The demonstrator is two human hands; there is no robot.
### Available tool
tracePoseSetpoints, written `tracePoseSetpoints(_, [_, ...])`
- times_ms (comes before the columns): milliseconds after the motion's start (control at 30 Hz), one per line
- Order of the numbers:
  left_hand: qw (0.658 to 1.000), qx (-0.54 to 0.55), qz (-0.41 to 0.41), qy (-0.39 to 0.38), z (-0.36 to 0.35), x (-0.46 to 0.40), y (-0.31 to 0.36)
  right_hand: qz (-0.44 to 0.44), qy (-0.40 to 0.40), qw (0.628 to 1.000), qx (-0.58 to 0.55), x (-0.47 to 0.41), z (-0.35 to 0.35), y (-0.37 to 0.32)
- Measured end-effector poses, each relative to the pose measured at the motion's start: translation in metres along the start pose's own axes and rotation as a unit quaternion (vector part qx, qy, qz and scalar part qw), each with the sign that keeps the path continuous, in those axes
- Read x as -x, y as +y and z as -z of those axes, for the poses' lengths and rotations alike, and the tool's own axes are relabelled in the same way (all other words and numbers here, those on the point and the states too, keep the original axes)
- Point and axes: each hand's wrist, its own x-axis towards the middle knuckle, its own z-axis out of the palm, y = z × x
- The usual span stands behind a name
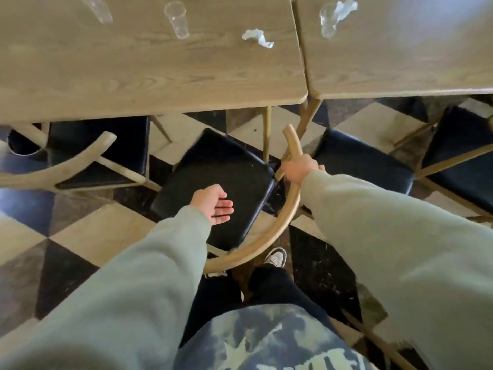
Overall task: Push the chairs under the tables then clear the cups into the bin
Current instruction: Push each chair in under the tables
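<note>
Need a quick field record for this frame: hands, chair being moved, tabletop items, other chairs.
right hand: grips the curved wooden backrest of the middle chair
left hand: open, palm up, over the black seat, holding nothing
middle chair: angled, only its front corner under the left table
cups: clear cup on the left table; crumpled cup on the right table
napkin: crumpled, on the left table
left chair: seat partly under the table

A black-seated wooden chair is angled out from the bench; clear plastic cups are left lying on top.
</note>
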Motion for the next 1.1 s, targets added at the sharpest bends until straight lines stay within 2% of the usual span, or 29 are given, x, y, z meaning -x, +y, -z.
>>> tracePoseSetpoints(133, [0.998,0.009,0.016,0.052,0.027,-0.005,-0.031,0.03,0.014,0.999,0.01,-0.005,0.0,-0.002])
tracePoseSetpoints(333, [0.987,0.013,0.081,0.135,0.051,-0.004,-0.077,0.056,-0.009,0.998,0.036,-0.018,-0.007,0.008])
tracePoseSetpoints(433, [0.981,0.038,0.083,0.173,0.045,-0.002,-0.095,0.039,-0.025,0.998,0.048,-0.027,-0.004,0.014])
tracePoseSetpoints(567, [0.957,0.098,0.085,0.259,0.026,0.017,-0.117,0.065,-0.053,0.992,0.094,-0.039,0.002,0.017])
tracePoseSetpoints(700, [0.919,0.169,0.122,0.336,-0.001,0.033,-0.143,0.084,-0.074,0.986,0.12,-0.06,0.007,0.011])
tracePoseSetpoints(800, [0.897,0.254,0.143,0.333,-0.019,0.029,-0.152,0.057,-0.079,0.991,0.091,-0.08,0.012,0.012])
tracePoseSetpoints(900, [0.894,0.298,0.151,0.298,-0.029,0.02,-0.15,0.058,-0.08,0.993,0.064,-0.1,0.011,0.013])
tracePoseSetpoints(967, [0.879,0.345,0.157,0.289,-0.029,0.012,-0.151,0.068,-0.099,0.991,0.058,-0.114,0.007,0.015])
tracePoseSetpoints(1100, [0.856,0.418,0.163,0.256,-0.024,-0.013,-0.158,0.015,-0.053,0.997,-0.045,-0.136,-0.001,0.02])
